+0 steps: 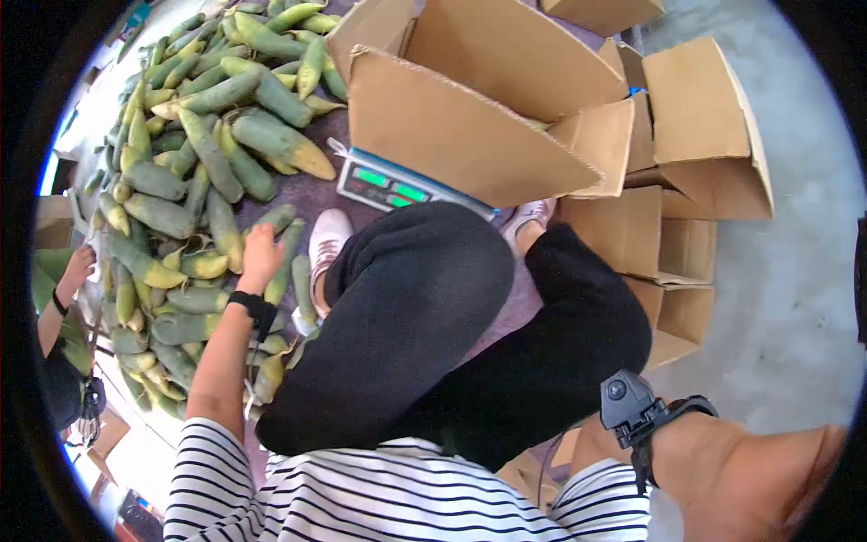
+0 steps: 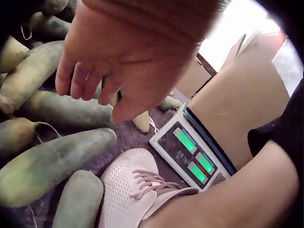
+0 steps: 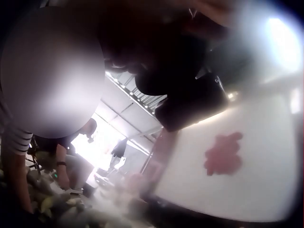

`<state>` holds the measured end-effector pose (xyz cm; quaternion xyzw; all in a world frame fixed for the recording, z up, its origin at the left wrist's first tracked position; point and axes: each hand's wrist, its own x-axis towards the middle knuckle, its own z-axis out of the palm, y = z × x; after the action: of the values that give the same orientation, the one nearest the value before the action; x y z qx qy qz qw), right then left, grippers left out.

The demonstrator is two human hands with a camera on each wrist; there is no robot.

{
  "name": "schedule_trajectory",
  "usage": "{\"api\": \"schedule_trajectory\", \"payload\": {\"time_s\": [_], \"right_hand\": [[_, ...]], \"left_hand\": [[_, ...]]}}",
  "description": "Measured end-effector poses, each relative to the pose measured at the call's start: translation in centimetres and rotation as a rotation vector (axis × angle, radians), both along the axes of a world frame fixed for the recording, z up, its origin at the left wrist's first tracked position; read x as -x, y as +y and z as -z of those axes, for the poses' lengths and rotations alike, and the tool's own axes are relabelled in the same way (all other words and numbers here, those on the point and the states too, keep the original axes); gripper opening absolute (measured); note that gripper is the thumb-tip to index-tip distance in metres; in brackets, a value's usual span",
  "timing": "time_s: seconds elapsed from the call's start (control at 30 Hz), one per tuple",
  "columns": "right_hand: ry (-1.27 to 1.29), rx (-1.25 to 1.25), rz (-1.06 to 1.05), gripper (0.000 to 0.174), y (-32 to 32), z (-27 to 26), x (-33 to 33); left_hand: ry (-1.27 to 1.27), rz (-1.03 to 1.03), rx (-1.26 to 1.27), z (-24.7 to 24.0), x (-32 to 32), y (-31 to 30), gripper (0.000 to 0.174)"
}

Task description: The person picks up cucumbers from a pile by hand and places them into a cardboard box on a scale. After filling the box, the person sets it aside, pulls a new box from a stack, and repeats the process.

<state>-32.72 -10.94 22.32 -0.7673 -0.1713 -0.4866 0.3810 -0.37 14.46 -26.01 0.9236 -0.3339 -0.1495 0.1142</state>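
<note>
In the head view my left hand (image 1: 262,255) reaches down into a big pile of green radishes (image 1: 262,140), palm down. The left wrist view shows its fingers pointing downward, loosely bent, with fingertips right over a green radish (image 2: 71,108) and the thumb at that radish's end. My right hand (image 1: 759,461) is raised close to the head camera at the lower right, its fingers mostly cut off by the frame edge. The right wrist view is dark and blurred around it, so I cannot tell what it touches.
A digital scale (image 1: 397,190) with lit green displays stands before my knees, bearing an open cardboard box (image 1: 470,126). More open cartons (image 1: 700,108) line the right side. My shoe (image 1: 330,237) stands between radishes and scale. Another person's hand (image 1: 81,262) is at the left.
</note>
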Motion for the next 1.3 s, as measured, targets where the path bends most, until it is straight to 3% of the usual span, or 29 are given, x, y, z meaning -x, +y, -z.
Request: {"api": "schedule_trajectory", "payload": {"time_s": [0.1,0.2,0.4,0.6,0.77,0.97,1.03,1.07,1.17,1.27,1.3], "right_hand": [[0.01,0.016,0.017,0.015,-0.4,0.4,-0.1],[0.011,-0.005,0.028,0.015,-0.8,0.9,-0.6],[0.029,-0.021,0.043,0.016,-1.4,1.6,-1.1],[0.043,-0.024,0.057,0.016,-1.9,1.9,-1.5],[0.03,-0.029,0.064,0.016,-1.8,1.7,-1.4],[0.024,-0.02,0.068,0.017,-1.5,1.2,-1.0],[0.005,-0.019,0.057,0.017,-1.3,1.2,-0.8],[-0.004,-0.022,0.052,0.017,-1.2,1.2,-0.7],[-0.017,-0.015,0.048,0.017,-0.9,0.8,-0.3],[-0.012,0.0,0.047,0.018,-0.6,0.4,0.1],[-0.019,-0.005,0.037,0.018,-0.4,0.7,0.1]], "left_hand": [[0.005,-0.035,-0.013,-0.9,-0.3,-1.6,0.036],[-0.144,-0.02,0.018,-0.1,-1.6,-1.9,0.042],[-0.066,0.03,-0.355,1.4,-2.4,-3.8,0.053],[-0.099,0.113,-0.385,2.7,-3.4,-4.2,0.045],[-0.077,0.167,-0.448,0.8,-3.6,-4.0,0.045],[-0.137,0.258,-0.067,-2.6,-0.7,0.5,0.053],[-0.144,0.109,0.198,-4.8,0.2,1.3,0.056],[-0.158,0.11,0.197,-5.5,0.0,1.8,0.056],[0.102,-0.337,0.615,-9.4,0.7,1.9,0.054],[0.308,-0.367,0.972,-14.3,0.6,0.9,0.044],[0.265,-0.341,0.999,-17.0,0.7,0.2,0.044]]}}
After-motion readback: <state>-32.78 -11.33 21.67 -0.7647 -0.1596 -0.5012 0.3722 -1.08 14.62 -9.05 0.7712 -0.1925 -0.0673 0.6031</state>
